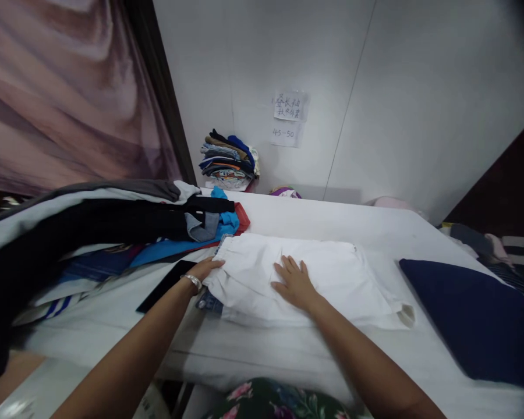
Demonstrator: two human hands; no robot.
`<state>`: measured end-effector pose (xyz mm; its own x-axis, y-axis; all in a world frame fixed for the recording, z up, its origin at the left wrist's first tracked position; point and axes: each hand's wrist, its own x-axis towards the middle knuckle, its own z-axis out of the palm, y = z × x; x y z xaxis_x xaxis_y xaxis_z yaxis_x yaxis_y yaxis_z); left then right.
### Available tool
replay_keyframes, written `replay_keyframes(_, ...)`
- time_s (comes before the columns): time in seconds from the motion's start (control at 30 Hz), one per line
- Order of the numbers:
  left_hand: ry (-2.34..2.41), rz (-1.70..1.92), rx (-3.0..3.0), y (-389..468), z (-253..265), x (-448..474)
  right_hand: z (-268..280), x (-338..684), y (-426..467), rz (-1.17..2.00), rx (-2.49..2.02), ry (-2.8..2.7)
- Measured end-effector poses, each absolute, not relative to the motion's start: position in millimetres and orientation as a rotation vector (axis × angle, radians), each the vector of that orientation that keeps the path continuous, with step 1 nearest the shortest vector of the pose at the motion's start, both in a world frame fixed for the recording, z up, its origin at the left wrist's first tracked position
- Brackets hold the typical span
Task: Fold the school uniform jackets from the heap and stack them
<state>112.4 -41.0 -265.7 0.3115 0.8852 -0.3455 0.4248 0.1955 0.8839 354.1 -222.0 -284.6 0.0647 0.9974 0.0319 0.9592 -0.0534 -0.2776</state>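
A pair of white pants (332, 273) lies folded lengthwise across the table in front of me, its gathered waist end at the left and a leg end at the right. My left hand (206, 270), with a silver bracelet at the wrist, grips the waist edge; some of its fingers are hidden by the cloth. On the middle of the pants my right hand (294, 283) rests flat, fingers spread. A piece of blue denim (209, 304) shows from beneath the waist end.
Loose clothes, among them a black garment (113, 224), are heaped at the left. A navy folded piece (471, 320) lies at the right. Behind stands a clothes stack (227, 160) by the wall, below paper notes (289, 116). A pink curtain (70, 87) hangs at the left.
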Motion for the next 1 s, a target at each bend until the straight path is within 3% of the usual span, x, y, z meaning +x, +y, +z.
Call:
replay_keyframes(0.2,1.551,0.594,1.873,-36,-242,112,-279,360,-207,0.136,-2.144,-1.968)
replay_keyframes(0.33,1.438,0.468,2.408,-27,-226,135,-294,359,-204,0.142,-2.176,-2.052)
replay_keyframes(0.7,1.323,0.082,2.604,24,-247,214,-307,358,-207,0.004,-2.130,-2.028)
replay_keyframes(0.83,1.417,-0.076,2.594,27,-256,217,-303,357,-208,0.075,-2.116,-1.991)
replay_keyframes(1.0,1.453,-0.104,2.597,29,-259,215,-284,367,-208,0.399,-2.027,-1.925)
